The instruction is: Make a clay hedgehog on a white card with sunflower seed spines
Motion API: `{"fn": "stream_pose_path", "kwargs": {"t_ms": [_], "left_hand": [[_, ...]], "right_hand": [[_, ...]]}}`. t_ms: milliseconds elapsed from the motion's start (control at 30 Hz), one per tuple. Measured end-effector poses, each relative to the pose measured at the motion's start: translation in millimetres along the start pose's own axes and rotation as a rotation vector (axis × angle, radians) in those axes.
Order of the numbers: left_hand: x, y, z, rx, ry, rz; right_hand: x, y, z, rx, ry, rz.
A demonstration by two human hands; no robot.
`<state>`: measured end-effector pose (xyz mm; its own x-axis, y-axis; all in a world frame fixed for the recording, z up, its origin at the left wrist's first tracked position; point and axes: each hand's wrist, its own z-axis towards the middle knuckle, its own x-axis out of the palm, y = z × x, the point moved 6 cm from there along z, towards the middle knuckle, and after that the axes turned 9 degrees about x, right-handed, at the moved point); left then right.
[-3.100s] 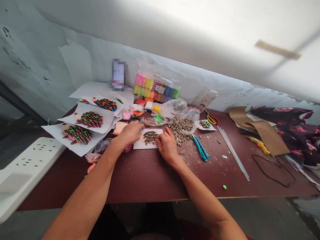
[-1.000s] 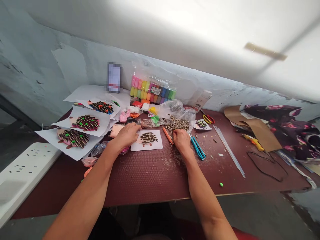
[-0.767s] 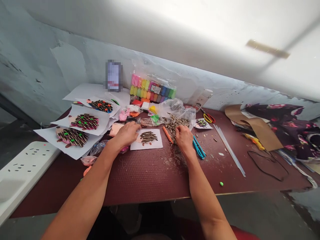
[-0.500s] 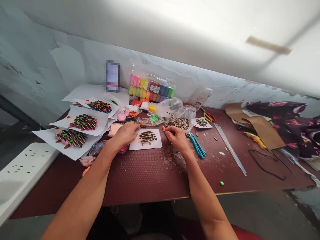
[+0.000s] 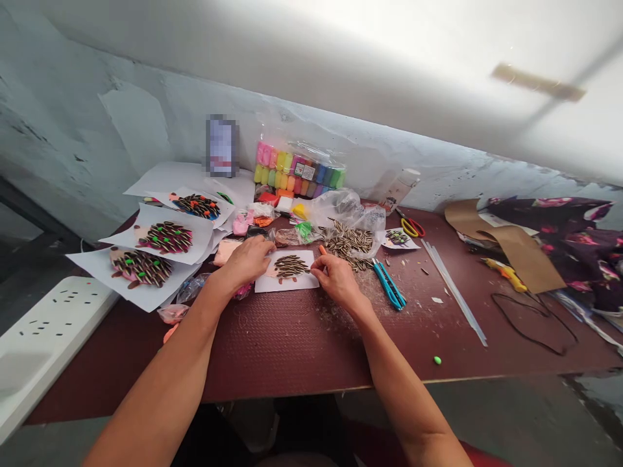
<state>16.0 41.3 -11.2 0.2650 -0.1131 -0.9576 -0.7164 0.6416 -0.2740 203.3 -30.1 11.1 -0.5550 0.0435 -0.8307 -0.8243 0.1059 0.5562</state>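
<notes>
A small white card (image 5: 306,281) lies on the dark red table, bearing a hedgehog shape (image 5: 291,266) of brown seed-like spikes. At the card's left edge rests my left hand (image 5: 250,259), its fingers bent; whether it holds anything is hidden. My right hand (image 5: 337,277) is at the card's right edge with thumb and fingertips together, pinching something too small to make out. A bit of orange clay (image 5: 322,250) shows by its fingers. Behind my right hand, a heap of striped seeds (image 5: 348,241) spills out of a clear plastic bag (image 5: 372,214).
Finished hedgehog cards (image 5: 165,237) overlap at the left, near a white power strip (image 5: 48,318). Packs of coloured clay (image 5: 302,170) lean on the wall behind. To the right are a blue cutter (image 5: 389,285), scissors (image 5: 413,227), clear sticks (image 5: 455,292) and a glue gun (image 5: 509,275).
My right hand has moved left and slightly down, from beside the seed heap to the card's right edge. My left hand has stayed at the card's left edge. The view has shifted slightly.
</notes>
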Motion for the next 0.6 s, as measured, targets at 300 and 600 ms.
{"fn": "stream_pose_path", "kwargs": {"t_ms": [300, 600], "left_hand": [[2.3, 1, 0, -0.008, -0.004, -0.011], [1.3, 0, -1, -0.015, -0.009, -0.010]], "right_hand": [[6, 2, 0, 0.022, 0.002, -0.100], [11, 7, -3, 0.010, -0.003, -0.155]]}}
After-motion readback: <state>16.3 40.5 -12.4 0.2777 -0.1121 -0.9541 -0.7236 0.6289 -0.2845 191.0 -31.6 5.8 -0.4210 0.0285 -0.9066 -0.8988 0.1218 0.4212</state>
